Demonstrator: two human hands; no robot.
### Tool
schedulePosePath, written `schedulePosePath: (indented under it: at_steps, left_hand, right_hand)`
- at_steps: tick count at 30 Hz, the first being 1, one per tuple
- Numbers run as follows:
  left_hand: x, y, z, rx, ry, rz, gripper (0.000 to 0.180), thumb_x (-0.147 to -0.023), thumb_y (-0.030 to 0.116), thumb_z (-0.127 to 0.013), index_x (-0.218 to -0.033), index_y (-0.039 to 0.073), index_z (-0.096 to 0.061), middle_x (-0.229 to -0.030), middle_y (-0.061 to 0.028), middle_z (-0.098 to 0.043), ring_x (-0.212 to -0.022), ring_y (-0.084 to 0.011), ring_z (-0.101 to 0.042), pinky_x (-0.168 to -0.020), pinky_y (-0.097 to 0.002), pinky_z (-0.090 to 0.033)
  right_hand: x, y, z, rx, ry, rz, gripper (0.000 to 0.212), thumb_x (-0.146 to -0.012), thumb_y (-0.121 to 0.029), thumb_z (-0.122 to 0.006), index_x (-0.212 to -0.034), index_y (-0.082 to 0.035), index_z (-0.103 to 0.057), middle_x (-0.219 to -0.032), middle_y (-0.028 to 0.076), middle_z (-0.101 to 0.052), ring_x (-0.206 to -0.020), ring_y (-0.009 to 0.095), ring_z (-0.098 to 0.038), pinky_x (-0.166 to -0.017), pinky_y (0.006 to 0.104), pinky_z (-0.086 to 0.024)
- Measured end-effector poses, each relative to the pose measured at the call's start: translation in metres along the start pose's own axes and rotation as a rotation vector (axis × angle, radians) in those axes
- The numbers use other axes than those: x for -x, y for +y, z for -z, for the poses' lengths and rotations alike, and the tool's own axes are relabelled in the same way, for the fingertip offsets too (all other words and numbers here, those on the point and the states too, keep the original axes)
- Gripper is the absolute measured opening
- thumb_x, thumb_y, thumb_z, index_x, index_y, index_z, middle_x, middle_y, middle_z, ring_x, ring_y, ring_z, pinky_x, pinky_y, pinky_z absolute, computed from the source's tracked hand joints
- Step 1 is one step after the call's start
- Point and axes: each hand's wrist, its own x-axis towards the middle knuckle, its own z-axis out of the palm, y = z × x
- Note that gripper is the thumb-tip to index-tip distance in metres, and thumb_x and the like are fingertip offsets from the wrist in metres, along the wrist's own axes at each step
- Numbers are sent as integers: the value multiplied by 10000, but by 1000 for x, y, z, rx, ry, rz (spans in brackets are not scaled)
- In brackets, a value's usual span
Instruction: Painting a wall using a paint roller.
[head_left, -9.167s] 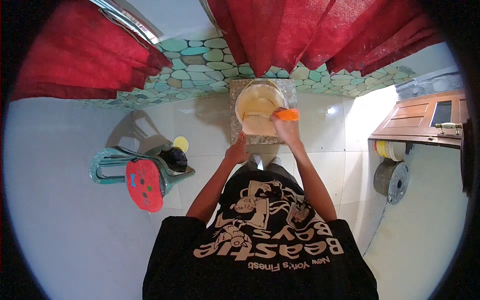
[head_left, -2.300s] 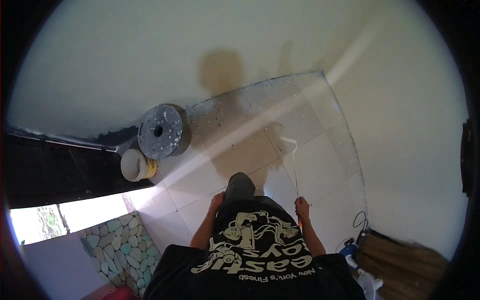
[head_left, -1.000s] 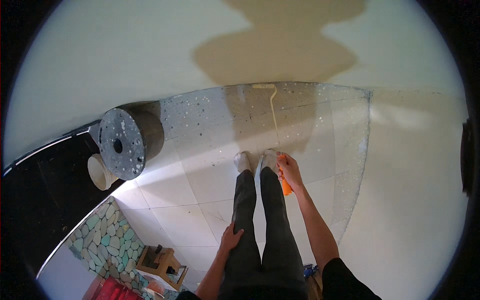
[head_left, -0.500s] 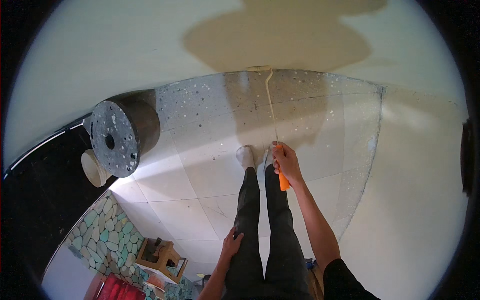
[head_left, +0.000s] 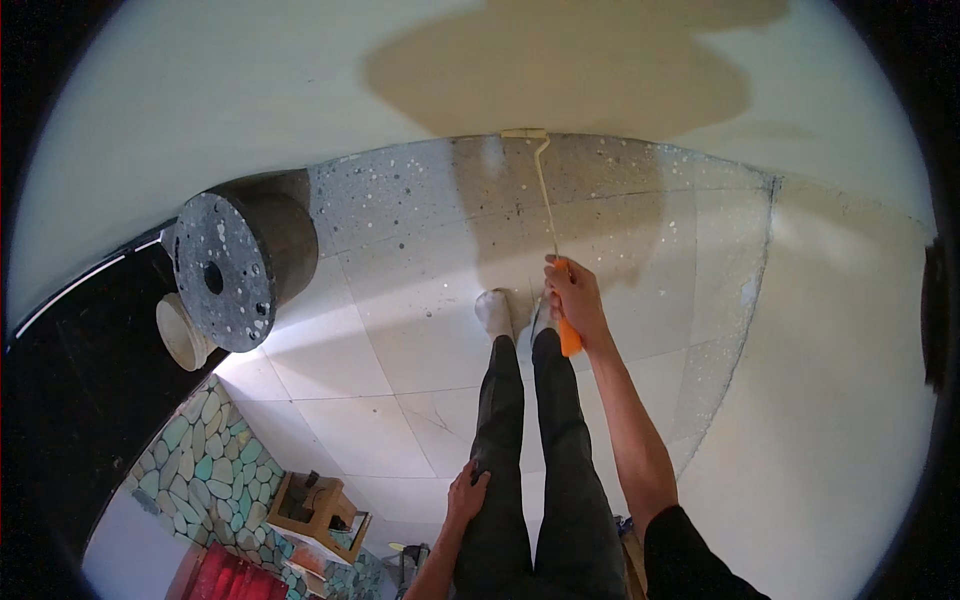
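Observation:
My right hand (head_left: 579,302) is closed around the orange handle of a paint roller (head_left: 571,341), held out in front of my legs. Its thin, bent frame stretches away to a cream-coloured roller sleeve (head_left: 522,133), which lies against the bottom of the pale wall (head_left: 280,90) where it meets the floor. Resting on my left thigh is my left hand (head_left: 467,494), its fingers loosely laid over the dark trousers, with no tool visible in it.
A large paint-spattered grey spool or drum (head_left: 225,285) stands at the left by the wall, a white bucket (head_left: 183,335) beside it. Paint specks cover the tiled floor (head_left: 400,350). Another wall (head_left: 830,380) rises at right. A wooden stand (head_left: 315,512) sits at lower left, near pebble-patterned flooring (head_left: 200,465).
My right hand has moved slightly forward, away from me, with the paint roller. The sleeve has shifted a little right along the wall's base. My left hand stays on my thigh.

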Motion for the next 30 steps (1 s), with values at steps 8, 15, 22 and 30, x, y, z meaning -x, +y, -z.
schedulePosePath:
  at_steps: [8,15,22,30]
  left_hand:
    - [-10,12,-9,-79,19,-42,536,-869,387,-588,-1264,26,-551,-1171,-223,-617,-1088,-360,-593,-943,-417,-455]
    - [-56,-32,-12,78,25,12,466,-862,366,-601,-1175,21,-609,-972,-206,-676,-941,-349,-648,-844,-417,-496]
    - [-145,-36,-21,36,80,-133,376,-894,273,-567,-1163,15,-616,-921,-153,-689,-827,-214,-676,-740,-338,-549]
    - [-142,17,6,257,94,-214,402,-886,293,-591,-1205,48,-593,-925,-179,-692,-861,-274,-677,-768,-364,-510]
  right_hand:
    - [-33,-10,14,-20,39,-96,368,-891,-147,-618,-1229,-23,-539,-746,-19,-508,-497,32,-439,-422,192,-375]
    - [30,-14,-28,-65,10,-127,372,-886,-152,-611,-1217,-1,-535,-646,-15,-489,-474,54,-471,-423,218,-406]
    - [-58,-3,-26,-64,-5,-86,347,-875,-132,-596,-1186,18,-566,-660,-2,-492,-471,76,-481,-421,241,-418]
    - [6,-4,-44,-95,30,-61,202,-879,-133,-605,-1056,-38,-592,-721,-15,-500,-516,43,-462,-440,203,-403]
